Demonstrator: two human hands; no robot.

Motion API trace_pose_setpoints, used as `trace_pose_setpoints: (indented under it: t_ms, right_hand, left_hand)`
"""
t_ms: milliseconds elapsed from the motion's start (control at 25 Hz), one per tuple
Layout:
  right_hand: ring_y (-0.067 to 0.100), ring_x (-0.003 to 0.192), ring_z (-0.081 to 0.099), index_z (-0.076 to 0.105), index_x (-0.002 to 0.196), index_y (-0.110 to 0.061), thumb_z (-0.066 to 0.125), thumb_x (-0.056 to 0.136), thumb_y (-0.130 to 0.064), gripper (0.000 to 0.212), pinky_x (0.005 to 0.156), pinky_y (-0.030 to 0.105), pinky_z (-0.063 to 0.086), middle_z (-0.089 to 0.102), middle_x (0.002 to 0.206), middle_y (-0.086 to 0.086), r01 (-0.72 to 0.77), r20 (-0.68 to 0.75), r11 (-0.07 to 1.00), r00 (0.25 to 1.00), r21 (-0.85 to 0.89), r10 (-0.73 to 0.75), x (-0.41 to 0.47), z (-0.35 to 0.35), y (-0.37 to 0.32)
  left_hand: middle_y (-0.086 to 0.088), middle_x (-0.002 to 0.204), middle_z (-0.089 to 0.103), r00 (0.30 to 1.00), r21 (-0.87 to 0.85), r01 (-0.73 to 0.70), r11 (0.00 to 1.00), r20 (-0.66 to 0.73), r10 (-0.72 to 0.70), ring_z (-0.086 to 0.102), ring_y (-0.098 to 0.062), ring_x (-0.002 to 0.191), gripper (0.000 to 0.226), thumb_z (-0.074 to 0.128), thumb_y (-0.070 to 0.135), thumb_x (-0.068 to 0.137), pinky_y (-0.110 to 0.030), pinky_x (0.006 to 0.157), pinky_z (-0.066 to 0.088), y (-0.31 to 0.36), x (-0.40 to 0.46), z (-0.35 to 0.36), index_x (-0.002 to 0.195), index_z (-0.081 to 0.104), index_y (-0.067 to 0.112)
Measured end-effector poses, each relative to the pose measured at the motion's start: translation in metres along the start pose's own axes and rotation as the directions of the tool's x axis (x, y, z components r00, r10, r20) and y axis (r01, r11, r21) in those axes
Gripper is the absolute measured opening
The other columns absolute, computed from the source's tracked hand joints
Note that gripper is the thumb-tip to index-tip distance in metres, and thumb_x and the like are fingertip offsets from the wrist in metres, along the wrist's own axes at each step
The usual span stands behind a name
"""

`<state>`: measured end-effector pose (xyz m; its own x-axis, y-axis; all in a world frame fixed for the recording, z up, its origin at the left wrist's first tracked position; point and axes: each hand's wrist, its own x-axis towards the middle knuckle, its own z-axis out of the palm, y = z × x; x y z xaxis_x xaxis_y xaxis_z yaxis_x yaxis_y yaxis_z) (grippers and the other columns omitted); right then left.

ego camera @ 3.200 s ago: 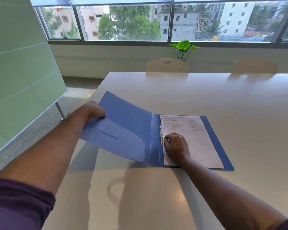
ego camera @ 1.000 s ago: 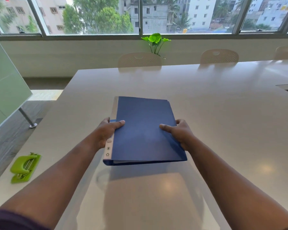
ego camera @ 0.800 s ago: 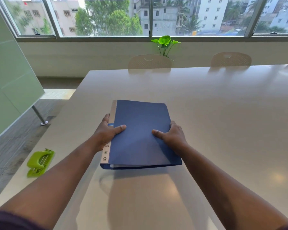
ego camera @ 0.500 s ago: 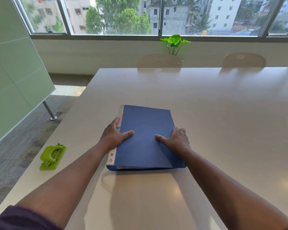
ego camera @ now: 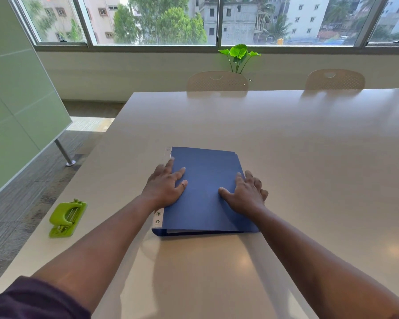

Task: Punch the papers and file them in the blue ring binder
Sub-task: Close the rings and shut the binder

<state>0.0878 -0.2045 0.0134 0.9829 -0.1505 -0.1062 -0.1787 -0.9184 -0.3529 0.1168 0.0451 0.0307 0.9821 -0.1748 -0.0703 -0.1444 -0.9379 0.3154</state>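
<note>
Both grips lay flat and relaxed on the closed blue ring binder (ego camera: 205,192), fingers spread and clamped on nothing: the left hand (ego camera: 165,186) rested over the spine side of the cover, the right hand (ego camera: 245,194) over the cover's opposite side, some of its fingers reaching past the edge.

Largest of all was the pale worktop (ego camera: 286,139), which ran from the near edge out to the far edge. Beyond that far edge stood two cream chairs (ego camera: 217,80), with a leafy green plant (ego camera: 238,54) behind the nearer one, below the window. A green glass partition (ego camera: 16,100) stood off the worktop's left edge.

The binder lay flat, shut, well in from the left edge and nearer the front edge than the far one, its labelled spine turned left. White sheet edges showed between the covers at its near end.

Smallest, a lime-green hole punch (ego camera: 67,218) sat close to the left edge, well apart from the binder.
</note>
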Motion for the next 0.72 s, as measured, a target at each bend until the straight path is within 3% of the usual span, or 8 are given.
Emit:
trace_pose_setpoints:
  t_ms: [80,200,720]
  right_hand:
    - [0.03,0.155,-0.001,0.015,0.161,-0.028,0.034,0.094,-0.065,0.079,0.116,0.052,0.013,0.001,0.17,0.004,0.096,0.005,0.994,0.995,-0.059,-0.096,0.0,-0.002,-0.006]
    - [0.028,0.156,-0.009,0.012,0.161,-0.031,0.024,0.098,-0.058,0.07,0.118,0.051,0.007,-0.003,0.171,0.002,0.19,0.019,0.971,0.982,-0.145,-0.189,0.002,-0.007,-0.018]
    - [0.026,0.156,-0.014,0.005,0.162,-0.032,0.02,0.1,-0.057,0.068,0.122,0.051,0.001,-0.007,0.171,0.003,0.239,0.036,0.959,0.971,-0.154,-0.236,0.003,-0.015,-0.032]
  left_hand:
    - [0.004,0.172,-0.002,0.997,0.153,-0.074,0.985,0.029,0.071,-0.009,-0.024,0.157,0.061,0.026,0.059,0.103,-0.045,0.125,-0.002,0.006,0.003,-0.002,0.161,0.019,0.04]
    - [0.005,0.172,-0.003,0.992,0.224,-0.112,0.968,0.074,0.098,-0.013,-0.021,0.157,0.066,0.019,0.064,0.102,-0.044,0.126,-0.005,0.017,0.004,-0.001,0.162,0.009,0.04]
    - [0.004,0.171,-0.009,0.993,0.193,-0.114,0.974,0.049,0.106,-0.014,-0.018,0.157,0.07,0.02,0.065,0.101,-0.042,0.127,-0.005,0.025,0.004,-0.003,0.162,-0.001,0.036]
